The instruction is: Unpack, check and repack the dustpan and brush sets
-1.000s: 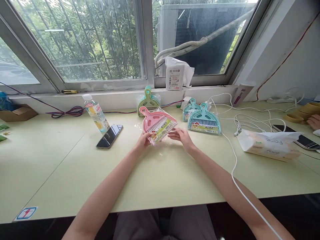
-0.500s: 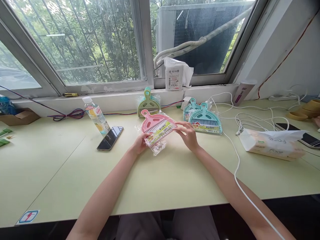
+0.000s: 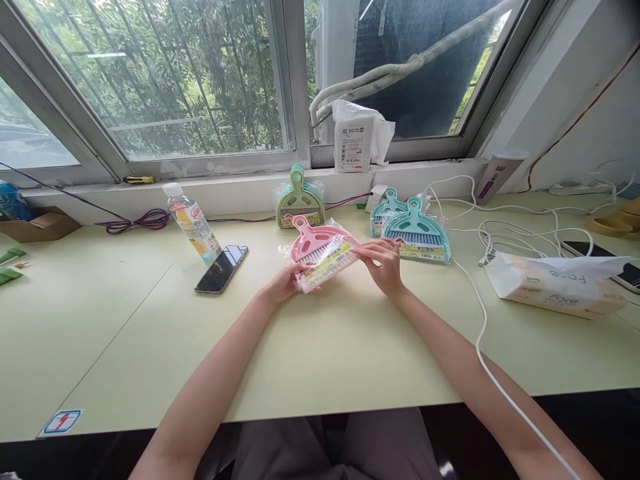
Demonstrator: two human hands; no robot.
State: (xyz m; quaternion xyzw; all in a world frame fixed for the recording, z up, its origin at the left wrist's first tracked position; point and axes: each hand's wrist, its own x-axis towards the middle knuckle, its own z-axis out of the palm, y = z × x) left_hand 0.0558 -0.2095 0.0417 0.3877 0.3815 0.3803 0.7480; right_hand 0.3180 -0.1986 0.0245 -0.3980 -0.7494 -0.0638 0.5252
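Note:
A pink dustpan and brush set (image 3: 320, 243) in clear plastic wrap is held above the table, tilted, its handle pointing away from me. My left hand (image 3: 286, 283) grips its lower left corner, with the thumb on top. At the right corner, my right hand (image 3: 383, 263) pinches the edge of the set or its wrapper. Behind it stands a green dustpan set (image 3: 300, 203), also wrapped, leaning by the wall. Wrapped teal dustpan sets (image 3: 417, 233) rest beyond my right hand, one partly behind the other.
A tilted-looking drink bottle (image 3: 191, 223) and a phone (image 3: 221, 269) are on the left of the table (image 3: 320, 360). To the right lie a tissue pack (image 3: 555, 287) and tangled white cables (image 3: 520, 237). One cable crosses my right forearm. A white box (image 3: 353, 143) sits on the sill.
The plastic hanging below the pink set has been drawn in or folded under. My right fingers have closed more at its right corner. The view has shifted slightly.

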